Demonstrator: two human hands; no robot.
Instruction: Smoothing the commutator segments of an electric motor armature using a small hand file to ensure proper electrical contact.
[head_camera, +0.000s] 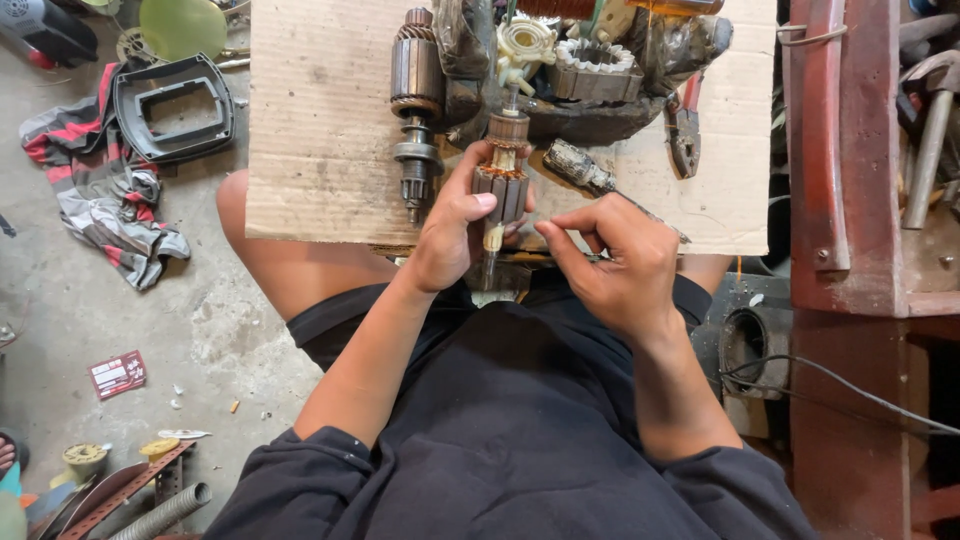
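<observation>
Your right hand (612, 262) pinches its fingers together beside the small brown slotted motor armature (499, 185), which your left hand (452, 232) clamps upright at the cardboard surface's (320, 120) near edge. Beyond lies a larger copper-wound armature (416, 90).

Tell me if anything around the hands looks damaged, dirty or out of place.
The screwdriver lying on the cardboard sheet has a grimy, worn handle. A striped rag lies crumpled on the floor among scattered scraps. The motor rotor held in the left hand shows no plain damage.
</observation>
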